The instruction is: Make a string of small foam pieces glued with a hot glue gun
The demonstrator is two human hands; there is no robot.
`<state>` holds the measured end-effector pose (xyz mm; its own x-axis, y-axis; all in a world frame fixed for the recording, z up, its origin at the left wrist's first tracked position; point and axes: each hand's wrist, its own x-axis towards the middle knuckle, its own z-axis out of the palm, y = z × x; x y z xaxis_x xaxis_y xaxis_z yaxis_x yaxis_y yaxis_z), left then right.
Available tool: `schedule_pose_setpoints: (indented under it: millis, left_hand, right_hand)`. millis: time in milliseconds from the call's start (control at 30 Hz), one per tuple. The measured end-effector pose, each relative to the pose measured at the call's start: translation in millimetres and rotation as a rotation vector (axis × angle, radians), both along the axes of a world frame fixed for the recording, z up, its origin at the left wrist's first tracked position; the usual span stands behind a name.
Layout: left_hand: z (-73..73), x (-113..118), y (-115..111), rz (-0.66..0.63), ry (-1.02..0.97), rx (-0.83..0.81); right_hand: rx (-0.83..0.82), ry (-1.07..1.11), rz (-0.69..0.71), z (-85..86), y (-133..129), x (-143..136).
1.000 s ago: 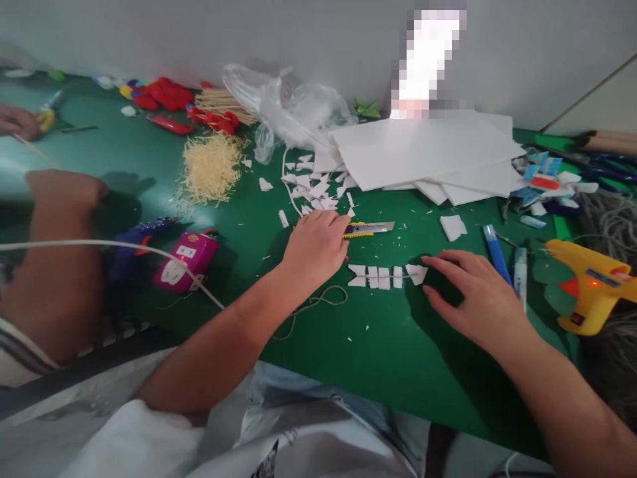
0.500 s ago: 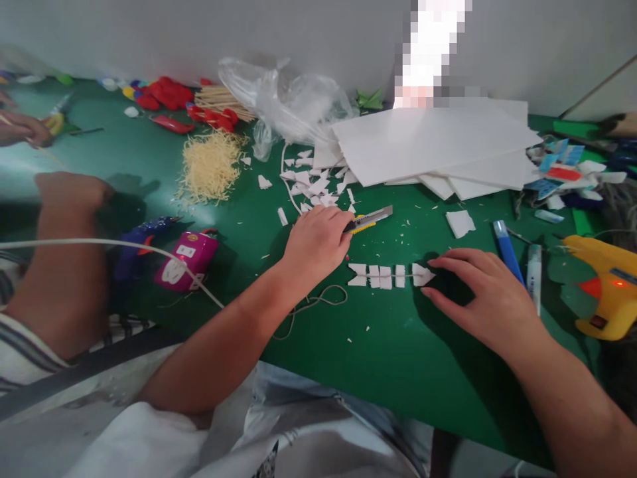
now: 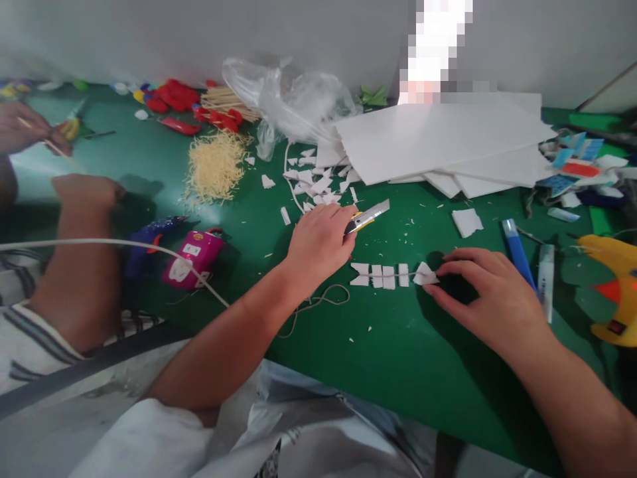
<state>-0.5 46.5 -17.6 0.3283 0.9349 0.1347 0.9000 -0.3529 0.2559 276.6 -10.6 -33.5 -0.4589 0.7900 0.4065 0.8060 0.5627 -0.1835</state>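
My left hand is closed around a box cutter, its blade pointing up and to the right above the green table. In front of it lies a row of small white foam pieces along a thin grey string. At the right end of the row sits a pointed foam piece. My right hand pinches the tip of that piece between thumb and fingers. The string's loose end loops on the table below my left hand.
White foam sheets and scraps lie at the back, near yellow shreds. A yellow glue gun and a blue marker are right. Another person's hands and a pink box are left.
The pointed foam piece has turned slightly under my right hand. The cutter in my left hand has tilted up a little. The other person's hand at the far left has moved slightly.
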Motion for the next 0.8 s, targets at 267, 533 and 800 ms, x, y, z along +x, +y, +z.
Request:
schedule_pose_setpoints:
  millis: [267,533,800]
  left_hand:
    - [-2.2,-9,-4,-0.014,-0.421,0.274]
    - [20.2,-4,-10,0.189,-1.160,-0.309]
    - [37.2,-9,-23,0.101,-1.049,-0.317]
  right_hand:
    - [-0.084,0.060,-0.047,-3.4,-4,4]
    - [-0.085,0.056,0.000,-3.7,-1,1]
    - [-0.108,0.090,-0.007,-4.6,2,3]
